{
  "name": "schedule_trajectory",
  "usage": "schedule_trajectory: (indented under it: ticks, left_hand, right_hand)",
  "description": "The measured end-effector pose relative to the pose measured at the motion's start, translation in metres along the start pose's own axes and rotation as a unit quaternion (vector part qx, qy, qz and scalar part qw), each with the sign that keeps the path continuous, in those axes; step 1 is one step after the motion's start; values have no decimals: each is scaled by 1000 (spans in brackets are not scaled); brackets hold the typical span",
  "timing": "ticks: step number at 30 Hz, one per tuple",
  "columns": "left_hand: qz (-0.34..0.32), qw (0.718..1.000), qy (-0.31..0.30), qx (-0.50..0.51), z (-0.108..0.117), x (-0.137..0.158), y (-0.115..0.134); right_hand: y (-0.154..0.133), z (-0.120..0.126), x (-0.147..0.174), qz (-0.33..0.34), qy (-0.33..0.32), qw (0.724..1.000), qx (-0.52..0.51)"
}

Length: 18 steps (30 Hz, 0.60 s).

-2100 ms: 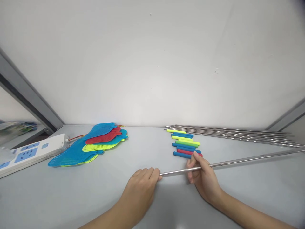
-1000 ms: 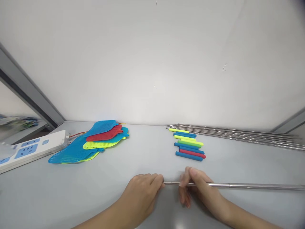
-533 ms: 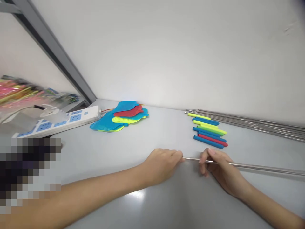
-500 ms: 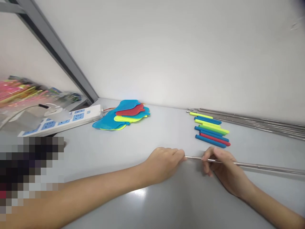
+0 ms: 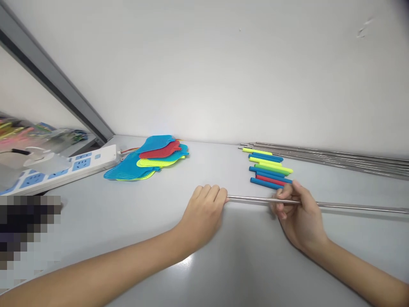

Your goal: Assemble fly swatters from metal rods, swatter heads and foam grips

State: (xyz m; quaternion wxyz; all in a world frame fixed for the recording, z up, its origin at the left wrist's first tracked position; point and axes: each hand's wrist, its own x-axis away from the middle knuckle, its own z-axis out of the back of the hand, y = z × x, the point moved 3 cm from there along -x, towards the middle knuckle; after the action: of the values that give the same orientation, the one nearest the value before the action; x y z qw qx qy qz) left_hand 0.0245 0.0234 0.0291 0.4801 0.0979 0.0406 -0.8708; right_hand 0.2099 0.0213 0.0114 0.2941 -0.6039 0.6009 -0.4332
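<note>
A smooth, shiny metal rod [image 5: 255, 199], straight and slender, was held over the grey tabletop [image 5: 217, 273], near coloured round tubes [image 5: 271, 179]. Its left end was enclosed by the curled fingers of the left hand [image 5: 204, 212]; its shaft was loosely clasped by the right hand's [image 5: 305, 219] bent fingers. Its long axis was directed left to right, nearly crosswise. Perforated, leaf-shaped paddles [image 5: 159, 150] were stacked leftward.

No readable text — no labels, brands, numbers or signs legible; packets [image 5: 19, 133] at far left — too blurred to read.
</note>
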Motion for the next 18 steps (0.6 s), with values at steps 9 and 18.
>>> schedule_trajectory:
  ticks: [9, 18]
  left_hand:
    - [-36, 996, -44, 67, -5, 2, -3]
    - [-43, 995, -50, 77, -6, 3, -5]
  right_hand:
    - [0, -7, 4, -19, -50, 998, 18]
    - [-2, -11, 4, -18, -98, 994, 41]
